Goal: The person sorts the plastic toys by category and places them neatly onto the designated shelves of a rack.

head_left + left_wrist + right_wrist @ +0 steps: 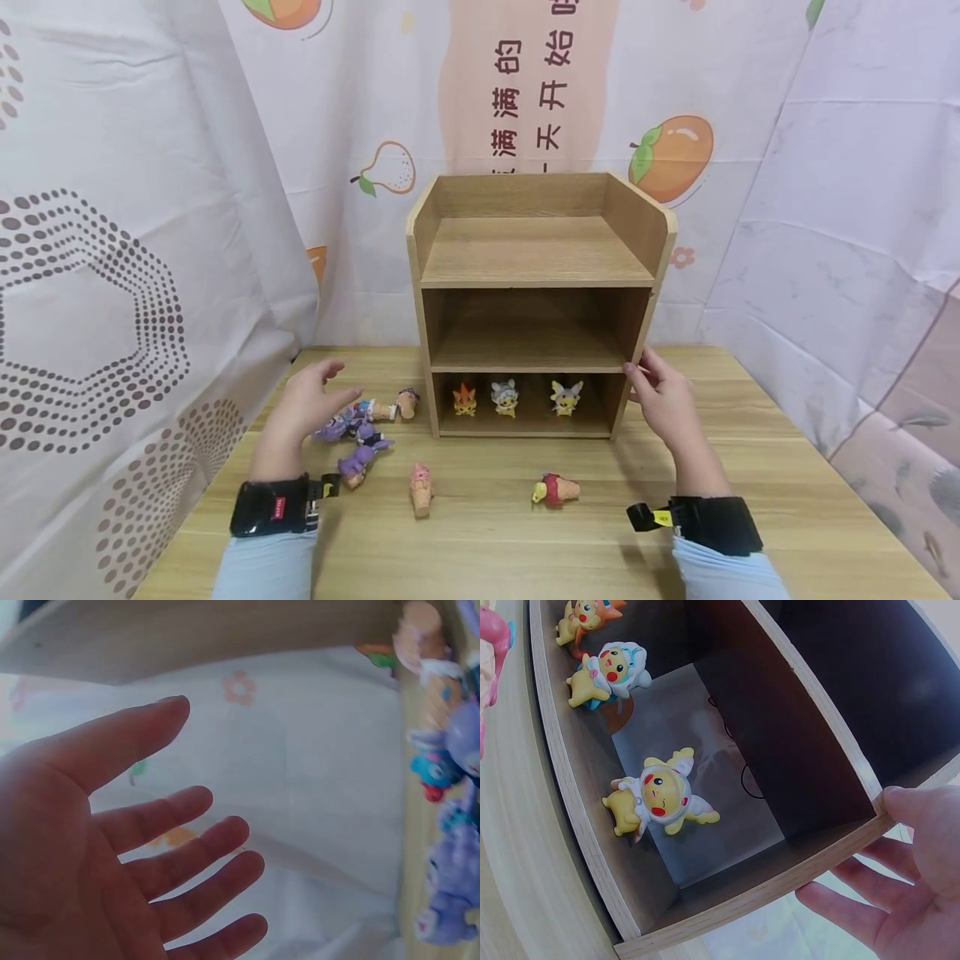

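While your right hand pinches the boxy, pale-brown wooden shelf by its side, likely steadying it | your left hand hovers, fingers spread, near purple, eared, plastic-looking figurines.

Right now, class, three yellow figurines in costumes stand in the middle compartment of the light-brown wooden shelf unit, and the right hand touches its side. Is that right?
Not the middle: the head view shows the three costumed yellow figurines standing in the bottom compartment of the wooden shelf unit; the right hand does touch its side.
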`<state>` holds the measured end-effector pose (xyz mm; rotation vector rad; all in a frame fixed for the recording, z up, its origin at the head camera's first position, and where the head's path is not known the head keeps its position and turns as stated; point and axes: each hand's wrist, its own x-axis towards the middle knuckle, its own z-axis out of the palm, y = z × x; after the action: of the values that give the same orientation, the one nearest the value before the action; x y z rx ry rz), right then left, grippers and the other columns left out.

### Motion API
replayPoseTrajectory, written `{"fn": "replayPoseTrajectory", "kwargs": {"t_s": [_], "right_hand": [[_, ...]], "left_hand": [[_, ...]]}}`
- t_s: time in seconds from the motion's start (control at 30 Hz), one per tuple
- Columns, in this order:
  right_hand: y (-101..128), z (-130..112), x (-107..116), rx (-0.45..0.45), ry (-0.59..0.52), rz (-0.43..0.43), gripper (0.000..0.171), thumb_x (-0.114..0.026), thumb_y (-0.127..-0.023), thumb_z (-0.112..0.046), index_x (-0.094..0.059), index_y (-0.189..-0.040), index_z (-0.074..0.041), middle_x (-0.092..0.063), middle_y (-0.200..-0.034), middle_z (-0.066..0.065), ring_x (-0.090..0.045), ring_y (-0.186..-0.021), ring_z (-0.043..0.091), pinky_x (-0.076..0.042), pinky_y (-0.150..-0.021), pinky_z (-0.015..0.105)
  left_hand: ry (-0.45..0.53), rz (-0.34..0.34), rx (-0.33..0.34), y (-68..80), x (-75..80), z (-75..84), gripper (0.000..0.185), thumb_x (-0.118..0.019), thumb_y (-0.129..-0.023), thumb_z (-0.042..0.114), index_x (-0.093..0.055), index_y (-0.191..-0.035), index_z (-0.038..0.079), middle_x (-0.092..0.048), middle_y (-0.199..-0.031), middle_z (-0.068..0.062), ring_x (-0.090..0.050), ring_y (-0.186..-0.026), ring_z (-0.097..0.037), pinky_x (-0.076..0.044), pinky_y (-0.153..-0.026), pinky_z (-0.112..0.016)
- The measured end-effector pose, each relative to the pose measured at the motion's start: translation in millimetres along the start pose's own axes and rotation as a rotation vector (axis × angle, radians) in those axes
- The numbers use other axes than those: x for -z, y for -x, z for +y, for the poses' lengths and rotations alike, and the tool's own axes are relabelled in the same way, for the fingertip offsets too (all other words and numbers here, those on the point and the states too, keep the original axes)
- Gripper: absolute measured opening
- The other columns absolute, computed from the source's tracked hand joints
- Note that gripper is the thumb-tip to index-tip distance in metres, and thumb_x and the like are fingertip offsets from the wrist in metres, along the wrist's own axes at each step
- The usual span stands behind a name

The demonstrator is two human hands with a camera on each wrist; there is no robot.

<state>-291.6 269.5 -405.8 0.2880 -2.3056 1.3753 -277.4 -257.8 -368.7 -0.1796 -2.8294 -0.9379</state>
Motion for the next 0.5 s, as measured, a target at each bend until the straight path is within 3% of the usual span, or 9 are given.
{"fn": "replayPoseTrajectory", "kwargs": {"t_s": [0.2,0.5], "right_hand": [[-0.1,-0.3,0.1,-0.007,0.004,-0.003,0.052,-0.053,-0.107,-0.022,-0.041,-0.155,-0.003,-0.056,-0.137,0.031,-0.057,-0.122,0.045,-0.057,-0.069,0.019],[-0.3,-1.5,0.6,-0.008,-0.003,-0.013,0.053,-0.054,-0.107,-0.019,-0.039,-0.155,-0.003,-0.056,-0.137,0.032,-0.058,-0.123,0.043,-0.060,-0.071,0.031]], "left_hand": [[-0.001,-0.079,0.092,-4.0,-3.8,-19.5,0.075,-0.071,-0.094,0.038,-0.043,-0.147,-0.007,-0.045,-0.146,-0.033,-0.046,-0.130,-0.053,-0.038,-0.104,-0.065],[-0.040,-0.169,0.175,-6.6,-10.3,-39.5,0.077,-0.070,-0.095,0.038,-0.041,-0.148,-0.009,-0.041,-0.146,-0.039,-0.041,-0.131,-0.057,-0.037,-0.104,-0.067]]}}
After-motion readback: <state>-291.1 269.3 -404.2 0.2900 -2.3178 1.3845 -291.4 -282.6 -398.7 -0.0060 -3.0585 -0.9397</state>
